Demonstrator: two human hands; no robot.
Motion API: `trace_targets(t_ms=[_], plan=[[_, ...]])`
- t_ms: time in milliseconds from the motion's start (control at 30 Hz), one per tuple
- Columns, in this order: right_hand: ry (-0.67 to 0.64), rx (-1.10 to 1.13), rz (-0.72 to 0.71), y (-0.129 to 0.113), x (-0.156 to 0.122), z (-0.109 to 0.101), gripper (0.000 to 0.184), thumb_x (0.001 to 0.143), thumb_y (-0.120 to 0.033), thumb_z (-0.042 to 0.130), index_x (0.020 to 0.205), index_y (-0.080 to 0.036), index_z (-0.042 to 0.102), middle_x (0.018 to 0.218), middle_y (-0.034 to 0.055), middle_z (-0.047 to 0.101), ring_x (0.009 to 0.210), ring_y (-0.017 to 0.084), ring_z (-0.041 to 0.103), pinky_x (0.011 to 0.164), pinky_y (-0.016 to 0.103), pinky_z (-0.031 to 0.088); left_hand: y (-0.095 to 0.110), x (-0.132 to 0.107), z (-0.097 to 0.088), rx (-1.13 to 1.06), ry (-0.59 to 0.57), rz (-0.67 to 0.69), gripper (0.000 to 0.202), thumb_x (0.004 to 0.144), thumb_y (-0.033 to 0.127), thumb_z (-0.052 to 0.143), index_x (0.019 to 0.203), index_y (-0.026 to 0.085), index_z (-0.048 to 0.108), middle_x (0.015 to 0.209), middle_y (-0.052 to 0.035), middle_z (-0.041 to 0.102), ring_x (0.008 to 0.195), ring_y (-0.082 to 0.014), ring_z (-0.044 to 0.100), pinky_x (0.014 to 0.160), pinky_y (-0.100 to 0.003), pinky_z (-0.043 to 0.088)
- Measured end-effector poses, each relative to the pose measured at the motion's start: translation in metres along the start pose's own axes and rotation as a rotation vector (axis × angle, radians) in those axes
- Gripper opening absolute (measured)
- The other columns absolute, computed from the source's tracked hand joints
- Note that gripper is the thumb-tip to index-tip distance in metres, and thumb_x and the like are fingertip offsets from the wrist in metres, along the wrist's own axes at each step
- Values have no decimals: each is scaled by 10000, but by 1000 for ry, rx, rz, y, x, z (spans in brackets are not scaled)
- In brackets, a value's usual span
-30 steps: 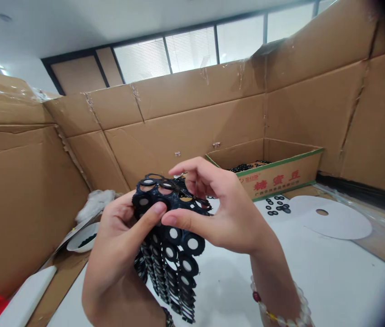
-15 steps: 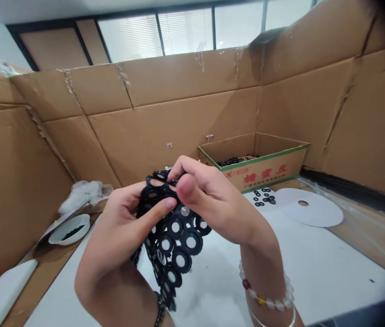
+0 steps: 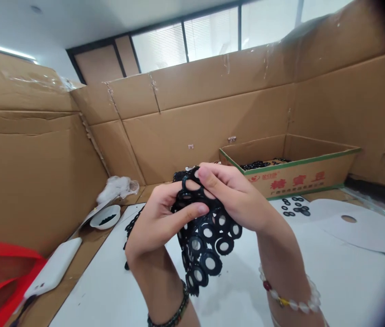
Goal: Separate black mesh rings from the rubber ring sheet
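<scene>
I'm holding my left hand (image 3: 158, 222) and right hand (image 3: 235, 197) close together above the white surface (image 3: 342, 286), wrists angled inward. My fingers (image 3: 218, 179) are curling over and pinching the top of a black rubber ring sheet (image 3: 209, 247), which is hanging below them. They're hiding its upper part, so I can't make out the exact grip.

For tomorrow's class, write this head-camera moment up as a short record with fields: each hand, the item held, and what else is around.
Left hand: pinching the top of a black rubber ring web
Right hand: gripping the same web, fingers over its top
Web: linked rings hanging below the hands
Behind: open cardboard box holding black rings
Left side: white bowl
Right side: loose black rings, white paper disc
</scene>
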State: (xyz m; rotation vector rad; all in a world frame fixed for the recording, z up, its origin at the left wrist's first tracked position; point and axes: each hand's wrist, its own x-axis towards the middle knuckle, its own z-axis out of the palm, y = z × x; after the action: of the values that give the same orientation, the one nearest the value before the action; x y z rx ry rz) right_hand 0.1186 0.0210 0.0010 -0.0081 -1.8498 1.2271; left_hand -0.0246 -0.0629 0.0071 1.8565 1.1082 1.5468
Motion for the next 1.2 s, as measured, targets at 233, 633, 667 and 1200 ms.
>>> trace_targets(t_ms=[233, 633, 667, 1200], plan=[[-22, 207, -9, 5, 3, -1, 453, 923, -527, 566, 647, -193, 433, 622, -60, 328, 555, 76, 282, 509, 233, 250, 3, 3, 10, -135, 78, -25, 73, 820, 263, 724, 799, 225, 783, 700, -24, 666, 664, -164, 602, 642, -238, 494], [-183, 447, -12, 13, 4, -6, 471, 908, -562, 563, 618, -198, 491, 584, -45, 375, 517, 90, 329, 498, 249, 273, 3, 0, 18, -141, 131, 63, 149, 840, 390, 704, 803, 267, 780, 695, -9, 670, 662, -181, 619, 633, -276, 505], [-180, 494, -10, 12, 4, -5, 477, 907, -562, 561, 607, -200, 482, 578, -45, 384, 505, 89, 336, 495, 249, 289, 4, 1, 24, -140, 138, 85, 183, 860, 420, 676, 805, 275, 775, 692, -4, 660, 660, -176, 611, 622, -274, 495], [432, 594, -167, 9, 18, 49, 555, 858, -623, 564, 554, -232, 312, 518, -45, 318, 471, 96, 279, 456, 275, 299, 16, 22, 62, -371, 624, 179, 441, 868, 321, 601, 449, 213, 518, 465, 43, 445, 446, -95, 363, 428, -270, 308]])
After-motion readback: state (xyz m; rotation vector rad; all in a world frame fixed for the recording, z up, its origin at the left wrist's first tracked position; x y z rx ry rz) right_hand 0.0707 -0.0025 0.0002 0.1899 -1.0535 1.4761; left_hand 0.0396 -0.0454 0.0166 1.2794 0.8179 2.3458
